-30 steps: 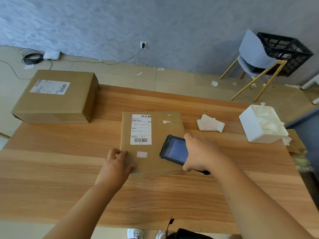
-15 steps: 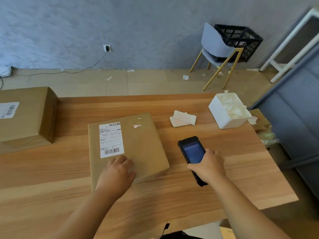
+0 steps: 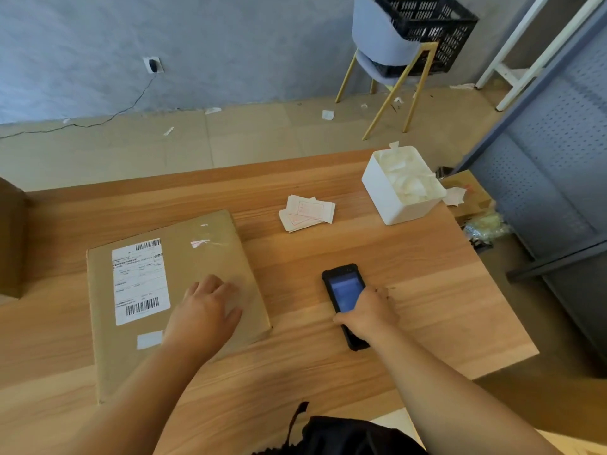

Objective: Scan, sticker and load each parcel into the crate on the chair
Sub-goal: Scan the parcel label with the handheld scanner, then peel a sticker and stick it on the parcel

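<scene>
A flat brown parcel [image 3: 203,257] with a white barcode label lies on the wooden table [image 3: 410,274]. My left hand [image 3: 205,313] rests flat on its right half, fingers spread. To the right, my right hand [image 3: 368,315] grips a black handheld scanner [image 3: 345,287] lying on the table, screen up. A pile of paper stickers [image 3: 307,212] sits behind the scanner. The black crate [image 3: 430,24] stands on the pale blue chair [image 3: 384,44] by the far wall.
A white box [image 3: 391,198] full of crumpled paper stands at the table's right rear. A second brown carton [image 3: 11,238] shows at the left edge. A grey perforated rack [image 3: 551,165] and clutter flank the table's right side. Paper scraps litter the floor.
The scanner has moved off the parcel to the right and down onto the table. My left hand has slid from the parcel's near-left corner onto its top. The view has swung right.
</scene>
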{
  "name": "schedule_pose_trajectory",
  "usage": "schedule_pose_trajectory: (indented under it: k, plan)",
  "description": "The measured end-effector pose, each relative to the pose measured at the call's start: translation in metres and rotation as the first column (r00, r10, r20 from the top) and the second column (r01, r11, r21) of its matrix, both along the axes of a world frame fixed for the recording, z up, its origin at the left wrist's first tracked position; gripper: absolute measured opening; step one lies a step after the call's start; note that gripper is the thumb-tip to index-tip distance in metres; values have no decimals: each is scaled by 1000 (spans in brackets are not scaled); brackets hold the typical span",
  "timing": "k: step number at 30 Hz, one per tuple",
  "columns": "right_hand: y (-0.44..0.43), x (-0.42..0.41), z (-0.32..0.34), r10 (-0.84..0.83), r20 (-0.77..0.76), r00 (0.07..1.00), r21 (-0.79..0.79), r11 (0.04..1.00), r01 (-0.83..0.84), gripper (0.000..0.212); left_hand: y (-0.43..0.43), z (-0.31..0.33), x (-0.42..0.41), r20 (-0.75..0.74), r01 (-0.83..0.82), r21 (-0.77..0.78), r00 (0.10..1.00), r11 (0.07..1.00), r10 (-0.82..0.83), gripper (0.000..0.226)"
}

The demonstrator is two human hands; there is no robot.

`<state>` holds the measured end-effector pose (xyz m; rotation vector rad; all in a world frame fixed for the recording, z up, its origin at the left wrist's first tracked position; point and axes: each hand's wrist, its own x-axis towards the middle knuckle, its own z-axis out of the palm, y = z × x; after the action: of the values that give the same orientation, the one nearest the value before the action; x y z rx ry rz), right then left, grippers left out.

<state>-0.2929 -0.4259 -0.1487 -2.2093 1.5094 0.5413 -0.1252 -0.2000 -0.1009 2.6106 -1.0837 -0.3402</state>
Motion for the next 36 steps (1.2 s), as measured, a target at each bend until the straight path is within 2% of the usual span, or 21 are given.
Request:
schedule_pose_trajectory:
  k: [7, 11, 14, 18, 22, 24, 26, 29, 36]
  plan:
    - [-20, 16, -8, 68, -23, 997, 70, 995, -67, 104, -20, 1, 11, 3, -44, -22, 999, 999, 44, 29]
    - [-48, 36, 1, 70, 104, 992, -25, 997, -67, 78, -33, 3, 22, -15, -100, -41, 995, 994, 99, 27]
    - [-71, 64, 4, 14, 234, 972, 55, 998, -28, 62, -43, 2, 32, -7, -138, -63, 990, 988, 138, 27]
    - [-99, 104, 4, -57, 326, 944, 122, 992, 18, 63, -57, 3, 46, 36, -195, -42, 980, 980, 196, 33]
    - [-121, 136, -4, -86, 358, 930, 154, 988, 32, 34, -68, 1, 52, 49, -258, -39, 964, 965, 260, 35]
    - [-127, 147, -8, -85, 387, 918, 173, 985, 18, 36, -68, -2, 52, 53, -279, -53, 958, 959, 282, 35]
    - [-130, 155, -14, -92, 412, 906, 167, 986, 24, 28, -66, -3, 50, 59, -289, -69, 954, 955, 293, 40]
    - [-132, 158, -20, -197, 442, 875, 180, 975, 129, 17, -66, -5, 47, 63, -289, -89, 953, 953, 295, 54]
    - [-133, 157, -24, -257, 506, 823, 222, 961, 164, 14, -69, -6, 42, 69, -320, -63, 943, 945, 324, 57]
